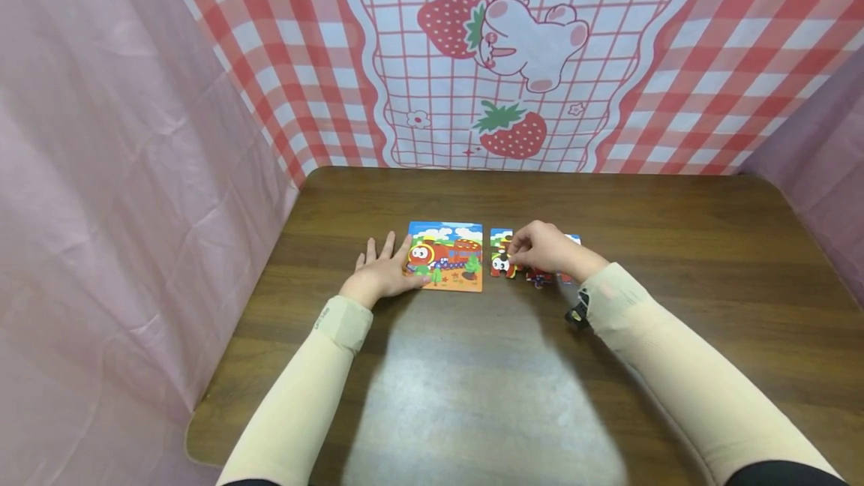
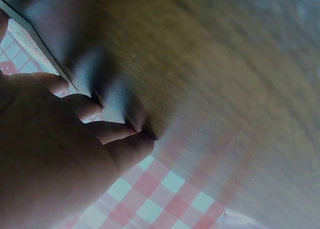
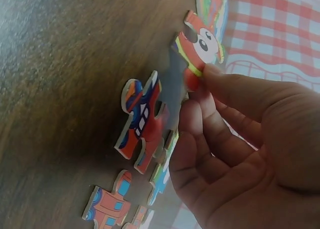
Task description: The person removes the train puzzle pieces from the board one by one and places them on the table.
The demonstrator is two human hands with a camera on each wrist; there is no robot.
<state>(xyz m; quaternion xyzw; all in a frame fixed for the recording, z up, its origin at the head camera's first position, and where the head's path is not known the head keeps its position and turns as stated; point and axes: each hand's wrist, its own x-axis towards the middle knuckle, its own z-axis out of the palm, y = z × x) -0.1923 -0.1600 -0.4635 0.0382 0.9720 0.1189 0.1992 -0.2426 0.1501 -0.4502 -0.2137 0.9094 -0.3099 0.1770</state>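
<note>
A picture card (image 1: 451,255) with a red cartoon train lies on the table. My left hand (image 1: 386,274) rests at its left edge with fingers spread, the thumb over the card's lower left part; in the left wrist view the fingertips touch the table. To the right of the card, my right hand (image 1: 548,247) pinches a jigsaw piece (image 3: 204,45) showing two cartoon eyes, between thumb and fingers. Below that hand lie a red and dark blue jigsaw piece (image 3: 142,120) and a train-carriage piece (image 3: 109,205). A sky-coloured piece (image 1: 498,235) lies behind the pinched one.
The brown wooden table (image 1: 472,381) has rounded corners. A red checked cloth (image 1: 297,58) with strawberries hangs along its far edge, and a pink curtain (image 1: 121,208) hangs at the left. More jigsaw pieces are partly hidden under the right hand.
</note>
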